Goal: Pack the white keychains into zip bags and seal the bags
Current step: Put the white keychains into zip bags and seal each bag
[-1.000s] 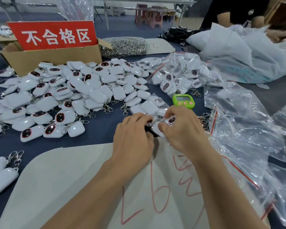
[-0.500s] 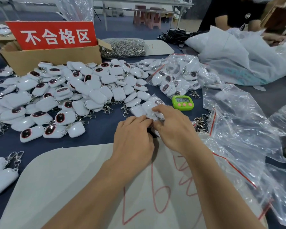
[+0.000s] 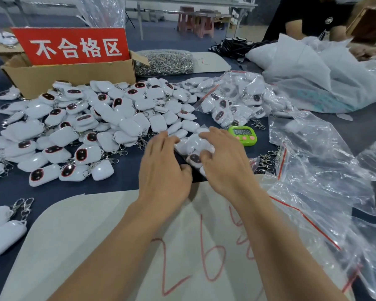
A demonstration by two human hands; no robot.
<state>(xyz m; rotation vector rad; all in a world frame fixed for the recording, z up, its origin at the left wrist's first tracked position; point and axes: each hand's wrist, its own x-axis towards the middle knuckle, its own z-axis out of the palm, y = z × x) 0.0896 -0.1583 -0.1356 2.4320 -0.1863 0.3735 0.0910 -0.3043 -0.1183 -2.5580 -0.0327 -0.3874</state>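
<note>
A small clear zip bag (image 3: pixel 190 144) filled with white keychains lies on the blue table between my hands. My left hand (image 3: pixel 164 168) rests at its left edge with fingers stretched out and the thumb touching the bag's near corner. Over the bag's right half, my right hand (image 3: pixel 225 164) presses down with its fingers spread. A large heap of loose white keychains (image 3: pixel 100 124) with dark red-rimmed faces covers the table to the left. Several filled bags (image 3: pixel 232 101) are piled behind, and empty zip bags (image 3: pixel 313 170) with red seal lines lie at the right.
A green timer (image 3: pixel 243 135) sits just right of my fingers. A cardboard box (image 3: pixel 74 77) with a red sign stands at the back left, beside a bag of metal clasps (image 3: pixel 165 61). A white sheet (image 3: pixel 117 235) with red numbers lies under my forearms. Another person (image 3: pixel 308 20) works at the far right.
Both hands went from pinching the bag's near edge to lying flatter on the bag. They shifted a little away from me, toward the keychain heap.
</note>
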